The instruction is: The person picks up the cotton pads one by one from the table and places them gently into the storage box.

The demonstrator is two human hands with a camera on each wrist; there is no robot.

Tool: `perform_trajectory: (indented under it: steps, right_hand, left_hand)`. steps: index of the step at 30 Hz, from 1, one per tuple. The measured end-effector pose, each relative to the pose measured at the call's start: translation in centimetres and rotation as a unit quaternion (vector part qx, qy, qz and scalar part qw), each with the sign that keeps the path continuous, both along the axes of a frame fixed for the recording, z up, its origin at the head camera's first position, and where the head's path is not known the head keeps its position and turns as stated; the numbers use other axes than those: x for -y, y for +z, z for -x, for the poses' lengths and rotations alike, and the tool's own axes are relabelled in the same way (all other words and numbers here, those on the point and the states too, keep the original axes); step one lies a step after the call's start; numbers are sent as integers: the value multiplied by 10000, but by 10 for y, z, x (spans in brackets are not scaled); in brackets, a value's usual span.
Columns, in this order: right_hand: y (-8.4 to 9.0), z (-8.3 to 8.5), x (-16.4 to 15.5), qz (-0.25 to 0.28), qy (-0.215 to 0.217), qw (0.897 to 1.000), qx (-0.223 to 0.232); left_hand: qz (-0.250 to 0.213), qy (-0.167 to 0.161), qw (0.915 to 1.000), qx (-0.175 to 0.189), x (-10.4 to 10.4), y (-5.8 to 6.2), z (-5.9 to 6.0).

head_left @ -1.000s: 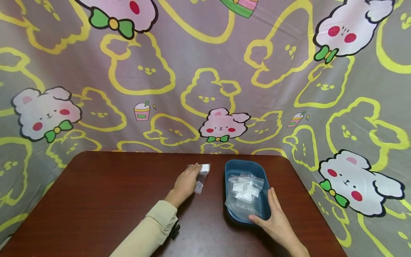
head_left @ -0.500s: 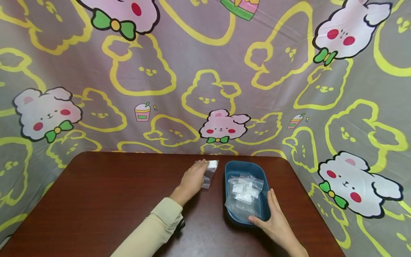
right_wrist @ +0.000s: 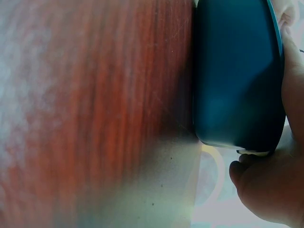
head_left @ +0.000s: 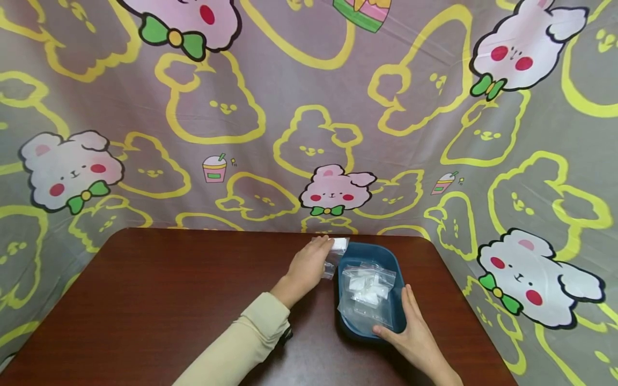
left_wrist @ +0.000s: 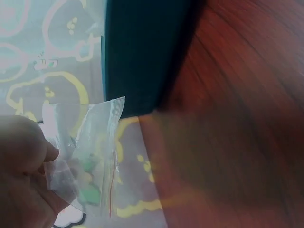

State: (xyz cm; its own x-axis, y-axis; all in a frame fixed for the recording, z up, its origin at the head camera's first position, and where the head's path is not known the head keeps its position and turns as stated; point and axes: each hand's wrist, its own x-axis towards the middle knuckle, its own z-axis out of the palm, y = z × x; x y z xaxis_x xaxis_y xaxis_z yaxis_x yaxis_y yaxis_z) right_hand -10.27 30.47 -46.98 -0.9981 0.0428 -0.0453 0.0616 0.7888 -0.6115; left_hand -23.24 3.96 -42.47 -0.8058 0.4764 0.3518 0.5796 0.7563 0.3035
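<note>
My left hand [head_left: 309, 264] pinches a clear zip bag [head_left: 340, 246] with something white in its upper part. It holds the bag by the left rim of a dark blue plastic bin [head_left: 397, 262]. In the left wrist view, the thumb and fingers [left_wrist: 33, 142] grip one side of the clear bag [left_wrist: 102, 142], whose zip strip faces away from them. My right hand [head_left: 419, 338] holds the bin's near right corner, thumb at the near rim and fingers along the right wall. Inside the bin lie several clear zip bags [head_left: 369, 284] with white contents.
The bin stands on a dark red-brown wooden table [head_left: 183, 300], towards its right side. A patterned cloth curtain [head_left: 260, 80] hangs behind the table and at both sides.
My left hand has moved rightward with the zip bag, from the table's middle to the bin's left rim. My right hand and the bin stay put.
</note>
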Motion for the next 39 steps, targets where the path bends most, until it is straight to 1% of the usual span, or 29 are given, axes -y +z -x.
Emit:
perform_trajectory:
  steps: [3, 10, 15, 21, 24, 31, 35, 39]
  right_hand:
    - [-1, 0, 0, -22, 26, 9999, -101]
    - [-1, 0, 1, 18, 53, 9998, -190]
    - [-2, 0, 1, 33, 79, 9997, -247]
    - [-2, 1, 0, 36, 80, 9996, -254]
    - [-3, 1, 0, 58, 98, 9995, -287]
    - [-3, 2, 0, 67, 138, 9992, -358]
    - [-3, 2, 0, 87, 143, 9992, -372]
    - [-3, 1, 0, 91, 141, 9992, -362]
  left_hand:
    - [84, -65, 9999, -77, -9, 6, -2]
    - [354, -159, 9992, -62, -30, 22, -8]
    - [572, -263, 9978, -198, -42, 30, -10]
    - [506, -437, 9974, -261, -55, 38, -15]
    - [524, -494, 9968, -344, -62, 41, -17]
    - [813, -532, 9933, -632, -75, 47, -19]
    - [839, -533, 9929, -652, -79, 48, -20]
    - [862, -552, 9930, -589, -81, 48, -20]
